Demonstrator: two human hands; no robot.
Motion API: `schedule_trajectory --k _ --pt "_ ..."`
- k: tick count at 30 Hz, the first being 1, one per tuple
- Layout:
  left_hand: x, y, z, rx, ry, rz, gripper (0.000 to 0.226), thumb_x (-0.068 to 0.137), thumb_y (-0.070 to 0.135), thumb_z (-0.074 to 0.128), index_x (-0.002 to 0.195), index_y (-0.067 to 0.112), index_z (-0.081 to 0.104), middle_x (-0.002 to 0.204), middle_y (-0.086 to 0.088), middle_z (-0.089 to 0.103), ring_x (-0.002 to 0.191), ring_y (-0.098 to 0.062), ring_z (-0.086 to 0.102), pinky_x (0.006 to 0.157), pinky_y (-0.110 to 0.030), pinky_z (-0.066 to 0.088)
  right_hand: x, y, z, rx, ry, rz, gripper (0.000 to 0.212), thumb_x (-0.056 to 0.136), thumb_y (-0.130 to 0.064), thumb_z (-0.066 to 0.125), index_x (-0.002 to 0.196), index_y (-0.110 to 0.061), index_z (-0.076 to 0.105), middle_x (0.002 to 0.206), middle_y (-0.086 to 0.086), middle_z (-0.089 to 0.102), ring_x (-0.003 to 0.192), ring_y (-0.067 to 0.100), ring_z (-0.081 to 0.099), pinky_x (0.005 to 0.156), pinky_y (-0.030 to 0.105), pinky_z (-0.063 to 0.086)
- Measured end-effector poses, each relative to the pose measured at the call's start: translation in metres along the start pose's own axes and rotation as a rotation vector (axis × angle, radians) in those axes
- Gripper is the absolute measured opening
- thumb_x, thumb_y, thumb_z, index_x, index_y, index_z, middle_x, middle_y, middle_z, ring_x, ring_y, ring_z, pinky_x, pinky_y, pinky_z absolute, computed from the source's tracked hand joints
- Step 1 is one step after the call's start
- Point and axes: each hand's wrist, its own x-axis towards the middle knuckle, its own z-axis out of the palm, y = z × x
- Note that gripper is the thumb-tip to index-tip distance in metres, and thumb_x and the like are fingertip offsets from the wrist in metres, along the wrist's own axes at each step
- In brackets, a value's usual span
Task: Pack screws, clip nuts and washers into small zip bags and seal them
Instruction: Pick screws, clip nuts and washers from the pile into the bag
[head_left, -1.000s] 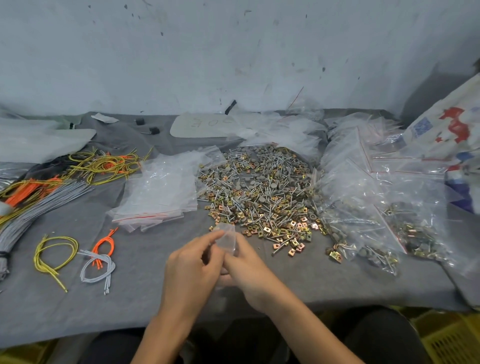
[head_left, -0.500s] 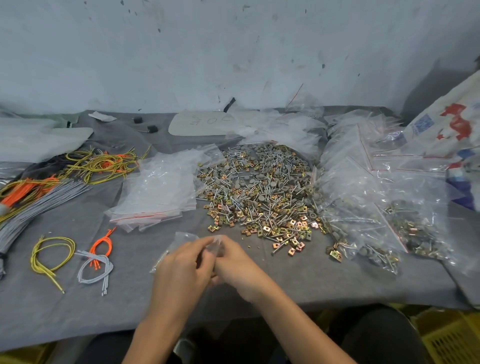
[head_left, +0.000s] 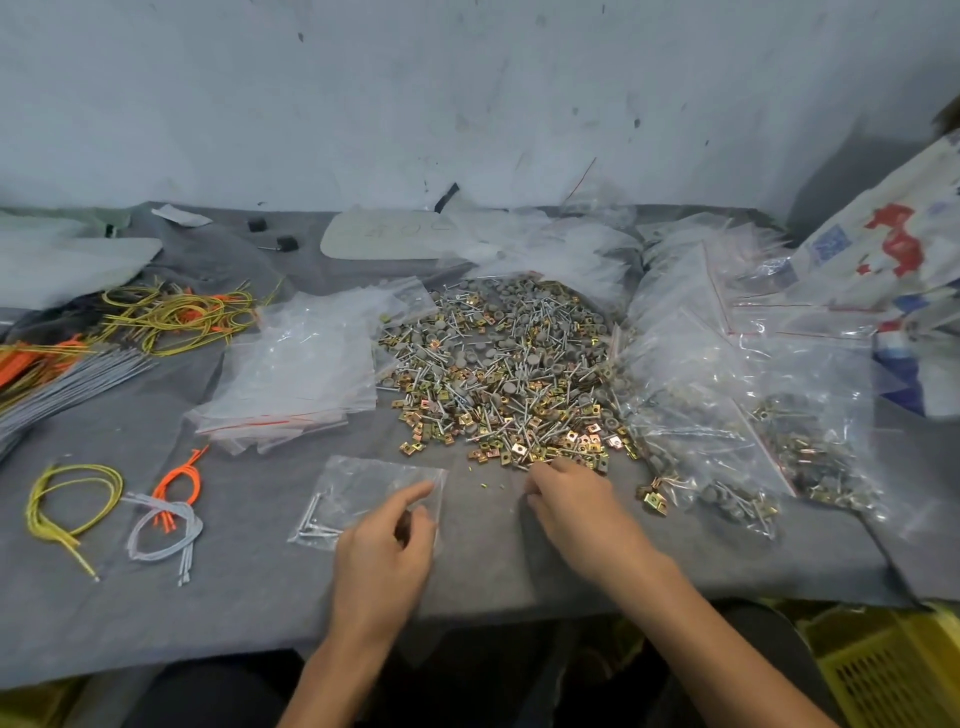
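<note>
A person seated at a grey-covered tabletop (head_left: 234, 597) works over a heap of screws, brass-coloured clip nuts and grey washers (head_left: 504, 374) spread across its middle. A small zip bag (head_left: 358, 488) lies flat on the cloth just in front of the heap, with a few screws gathered in its near left corner. The left hand (head_left: 384, 540) rests on the bag's right end, index finger stretched across the plastic and thumb tucked beside it; whether it pinches the bag cannot be told. The right hand (head_left: 566, 499) sits at the near edge of the heap, fingers bent with their tips among the clip nuts, and it is unclear whether they have closed on a piece. A stack of empty zip bags (head_left: 291, 374) lies left of the heap, while filled bags (head_left: 727, 415) are piled to its right, beside a printed sack (head_left: 883, 249). At the left lie a yellow wire loop (head_left: 67, 499), orange ties (head_left: 179, 478), grey ties (head_left: 161, 525) and, farther back, a tangle of yellow-green wires (head_left: 176, 317). A yellow crate (head_left: 893, 670) shows below the tabletop at lower right.
</note>
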Motion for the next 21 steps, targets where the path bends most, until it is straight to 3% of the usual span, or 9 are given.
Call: schedule_trajectory --k 3,5,8,11,13,17,19,21 --pt "0.000 -0.002 0.000 -0.034 0.008 -0.019 0.027 0.091 0.011 0.067 0.110 0.027 0.077 0.058 0.020 0.055 0.054 -0.002 0.051 0.056 -0.013 0.037 -0.005 -0.002 0.004 0.016 0.045 0.010 0.009 0.102 -0.023 0.048 0.103 -0.022 0.056 0.105 -0.003 0.058 0.099 0.021 0.055 0.086 0.040 0.051" --pt "0.000 -0.004 0.001 -0.050 0.002 -0.027 0.027 0.092 0.012 0.066 0.111 0.028 0.076 0.057 0.019 0.054 0.053 -0.003 0.050 0.054 -0.015 0.037 -0.012 -0.005 0.003 0.100 0.093 -0.014 0.006 0.100 -0.024 0.052 0.101 -0.023 0.058 0.101 -0.008 0.060 0.095 0.014 0.056 0.084 0.031 0.048" --pt "0.000 -0.006 0.002 -0.057 -0.006 -0.027 0.027 0.092 0.012 0.065 0.110 0.030 0.075 0.056 0.016 0.053 0.051 -0.005 0.049 0.054 -0.019 0.038 -0.024 -0.019 0.003 0.479 0.151 -0.049 0.008 0.095 -0.016 0.064 0.098 -0.023 0.066 0.091 -0.014 0.067 0.086 0.002 0.060 0.075 0.016 0.043" --pt "0.001 -0.008 0.002 -0.071 -0.016 -0.033 0.030 0.092 0.011 0.063 0.109 0.034 0.073 0.056 0.010 0.055 0.049 -0.006 0.049 0.054 -0.026 0.042 -0.029 -0.040 0.007 0.946 0.021 -0.069 0.010 0.095 -0.009 0.066 0.096 -0.018 0.067 0.077 -0.004 0.067 0.071 0.006 0.061 0.069 0.021 0.047" --pt "0.001 -0.009 0.001 -0.074 -0.023 -0.021 0.032 0.092 0.010 0.061 0.109 0.036 0.071 0.057 0.009 0.058 0.048 -0.005 0.050 0.052 -0.020 0.040 -0.027 -0.051 0.012 1.109 -0.044 -0.071 0.008 0.095 -0.005 0.064 0.096 -0.013 0.067 0.075 0.000 0.064 0.070 0.011 0.059 0.068 0.026 0.050" --pt "0.001 -0.012 0.001 -0.086 -0.034 -0.024 0.034 0.094 0.011 0.059 0.110 0.038 0.069 0.064 0.011 0.063 0.053 -0.004 0.055 0.053 -0.017 0.040 -0.013 -0.061 0.023 0.940 -0.023 -0.057 0.007 0.096 -0.012 0.065 0.097 -0.017 0.068 0.087 -0.004 0.064 0.077 0.008 0.059 0.074 0.030 0.052" --pt "0.001 -0.013 0.002 -0.086 -0.038 -0.024 0.035 0.094 0.010 0.059 0.109 0.040 0.068 0.067 0.013 0.065 0.057 -0.004 0.058 0.056 -0.020 0.043 -0.007 -0.063 0.028 0.769 0.036 -0.080 0.008 0.095 -0.014 0.065 0.097 -0.022 0.069 0.092 -0.007 0.060 0.082 0.002 0.058 0.075 0.016 0.046" --pt "0.001 -0.013 0.002 -0.079 -0.031 -0.005 0.035 0.094 0.009 0.060 0.107 0.040 0.068 0.077 0.020 0.068 0.067 0.000 0.062 0.060 -0.013 0.044 -0.005 -0.066 0.031 0.653 0.104 -0.136 0.011 0.094 -0.014 0.065 0.100 -0.022 0.070 0.094 -0.010 0.054 0.083 -0.003 0.056 0.076 0.010 0.042"
